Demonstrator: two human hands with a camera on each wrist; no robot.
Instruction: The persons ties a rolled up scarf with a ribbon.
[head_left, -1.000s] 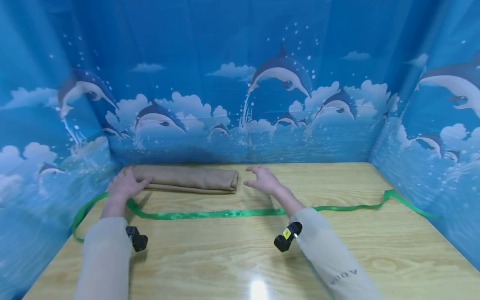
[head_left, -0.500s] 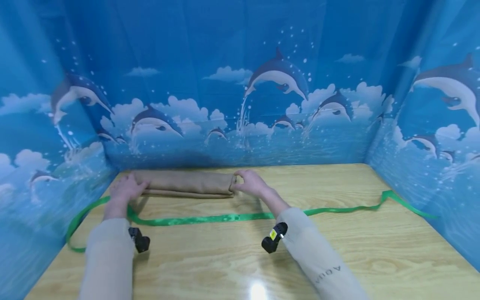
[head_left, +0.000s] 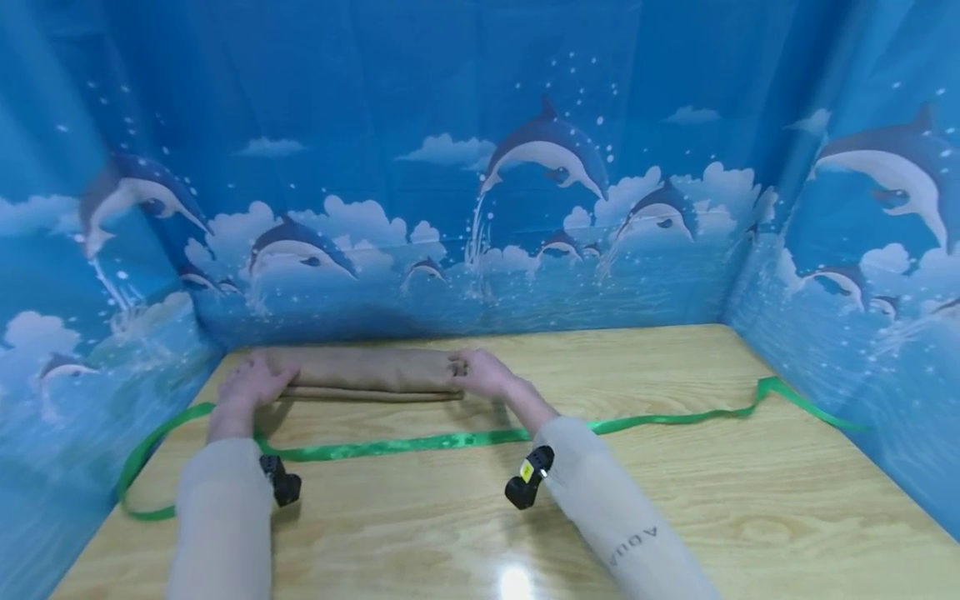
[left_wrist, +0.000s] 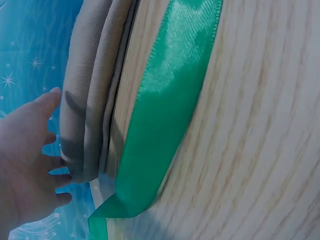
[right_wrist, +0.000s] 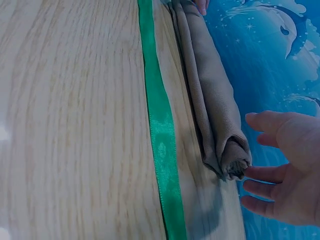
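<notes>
A brown cloth (head_left: 367, 368), folded into a long roll, lies along the back of the table. At its left end is my left hand (head_left: 251, 386); in the left wrist view the fingers are loosely spread, with fingertips right at the rolled cloth's (left_wrist: 82, 100) end. My right hand (head_left: 487, 374) is at the opposite end. Seen from the right wrist, that hand (right_wrist: 295, 160) has thumb and fingers apart, its fingertips at the coiled end of the roll (right_wrist: 215, 85). A green satin ribbon (head_left: 442, 442) runs across the table in front of the cloth, passing under both forearms.
Blue dolphin-print curtains (head_left: 375, 292) enclose the table's back and sides. The wood-grain table (head_left: 420, 517) extends toward me. The ribbon curls at the left edge and trails off the right one. Each wrist carries a small black camera (head_left: 528, 477).
My right hand has moved left, from beside the roll to its right end. My left hand remains at the left end. The head view has shifted slightly.
</notes>
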